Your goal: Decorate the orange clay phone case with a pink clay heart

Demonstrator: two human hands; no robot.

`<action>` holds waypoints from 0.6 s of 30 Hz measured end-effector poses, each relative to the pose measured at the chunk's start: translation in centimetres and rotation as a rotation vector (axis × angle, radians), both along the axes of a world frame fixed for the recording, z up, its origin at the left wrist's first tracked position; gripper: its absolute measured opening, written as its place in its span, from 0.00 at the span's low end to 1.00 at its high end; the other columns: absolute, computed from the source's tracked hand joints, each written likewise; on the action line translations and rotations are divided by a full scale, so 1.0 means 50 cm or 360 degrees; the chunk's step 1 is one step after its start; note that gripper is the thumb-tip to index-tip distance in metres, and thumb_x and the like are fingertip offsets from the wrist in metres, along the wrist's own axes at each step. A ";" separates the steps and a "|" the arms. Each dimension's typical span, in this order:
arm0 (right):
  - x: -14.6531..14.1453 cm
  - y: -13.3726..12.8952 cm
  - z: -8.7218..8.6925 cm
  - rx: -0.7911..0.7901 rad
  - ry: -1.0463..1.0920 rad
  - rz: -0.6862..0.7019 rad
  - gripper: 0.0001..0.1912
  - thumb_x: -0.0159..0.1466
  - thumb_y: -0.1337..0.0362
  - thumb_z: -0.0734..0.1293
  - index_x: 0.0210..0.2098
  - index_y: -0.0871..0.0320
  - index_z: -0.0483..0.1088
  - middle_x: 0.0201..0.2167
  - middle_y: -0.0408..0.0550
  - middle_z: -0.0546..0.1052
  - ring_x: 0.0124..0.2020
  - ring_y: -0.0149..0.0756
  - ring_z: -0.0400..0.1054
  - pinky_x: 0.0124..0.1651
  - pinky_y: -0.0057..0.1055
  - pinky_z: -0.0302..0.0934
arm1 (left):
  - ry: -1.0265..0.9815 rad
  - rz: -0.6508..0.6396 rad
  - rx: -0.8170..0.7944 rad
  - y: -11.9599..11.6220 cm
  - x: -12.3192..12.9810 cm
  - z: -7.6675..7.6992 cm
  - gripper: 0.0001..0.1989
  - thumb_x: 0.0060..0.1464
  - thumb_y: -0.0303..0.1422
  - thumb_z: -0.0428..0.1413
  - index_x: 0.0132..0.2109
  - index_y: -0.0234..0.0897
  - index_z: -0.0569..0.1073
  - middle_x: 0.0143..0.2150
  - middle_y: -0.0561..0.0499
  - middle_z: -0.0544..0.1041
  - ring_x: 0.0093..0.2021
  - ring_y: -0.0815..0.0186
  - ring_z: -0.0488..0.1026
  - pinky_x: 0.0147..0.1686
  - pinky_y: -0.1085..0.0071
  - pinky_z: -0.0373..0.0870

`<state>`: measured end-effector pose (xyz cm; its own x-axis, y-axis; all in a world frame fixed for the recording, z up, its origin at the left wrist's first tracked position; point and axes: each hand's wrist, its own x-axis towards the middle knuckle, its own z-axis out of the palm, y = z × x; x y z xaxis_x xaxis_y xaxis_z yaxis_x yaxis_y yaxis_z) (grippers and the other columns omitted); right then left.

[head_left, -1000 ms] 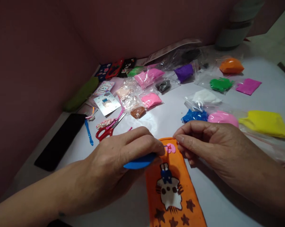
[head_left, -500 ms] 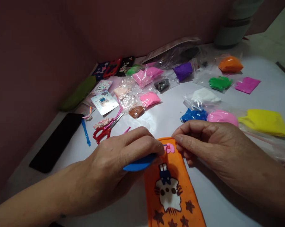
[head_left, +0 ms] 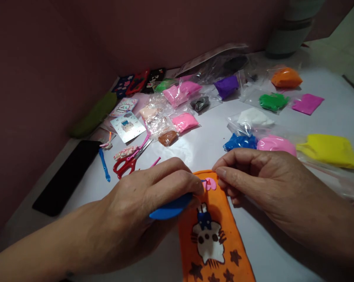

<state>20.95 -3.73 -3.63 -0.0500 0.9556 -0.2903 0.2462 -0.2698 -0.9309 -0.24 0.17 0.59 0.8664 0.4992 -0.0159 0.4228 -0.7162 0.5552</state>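
Note:
An orange clay-covered phone case lies before me, bearing a white cat figure, dark stars and, at its far end, a pink heart. My left hand is closed around a blue clay modelling tool. The tool's pointed tip meets the left side of the pink heart. At the case's upper right corner, my right hand pinches the edge between thumb and forefinger, its other fingers curled beneath.
Red-handled scissors, a blue tool and a black phone-shaped slab lie to the left. Bagged clay, including a yellow pack and a purple pack, spreads across the white table. A bottle-like container stands at the back right.
The blue tool in my left hand has tilted slightly, its rear end a little lower and farther left. My right hand keeps its pinch at the corner.

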 end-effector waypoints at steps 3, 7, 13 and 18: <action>0.000 0.000 0.001 -0.0001 0.0013 0.0031 0.10 0.61 0.62 0.65 0.25 0.55 0.72 0.21 0.38 0.72 0.23 0.26 0.62 0.24 0.24 0.56 | 0.0006 -0.0019 0.0032 0.000 -0.002 -0.001 0.11 0.59 0.21 0.49 0.47 0.38 0.68 0.42 0.48 0.73 0.36 0.69 0.73 0.30 0.76 0.68; -0.001 0.003 0.002 -0.0012 0.0001 0.0025 0.10 0.61 0.62 0.65 0.24 0.55 0.70 0.21 0.38 0.70 0.22 0.26 0.61 0.24 0.24 0.56 | -0.0009 -0.0029 0.0035 0.001 -0.001 -0.001 0.11 0.60 0.22 0.49 0.47 0.38 0.68 0.41 0.49 0.72 0.35 0.70 0.72 0.29 0.77 0.67; -0.002 0.004 0.001 0.0027 -0.0031 0.0022 0.11 0.62 0.62 0.64 0.24 0.55 0.71 0.20 0.37 0.70 0.22 0.26 0.61 0.24 0.24 0.55 | 0.0008 -0.0029 0.0029 0.001 -0.002 -0.003 0.12 0.60 0.21 0.48 0.48 0.38 0.67 0.43 0.49 0.72 0.36 0.70 0.72 0.30 0.77 0.67; -0.003 0.001 0.002 0.0030 -0.0011 0.0007 0.10 0.61 0.62 0.65 0.24 0.55 0.71 0.20 0.38 0.70 0.22 0.27 0.61 0.24 0.25 0.56 | -0.0012 -0.0029 0.0064 -0.003 -0.005 -0.011 0.12 0.59 0.21 0.48 0.48 0.38 0.67 0.41 0.50 0.72 0.34 0.71 0.71 0.28 0.77 0.66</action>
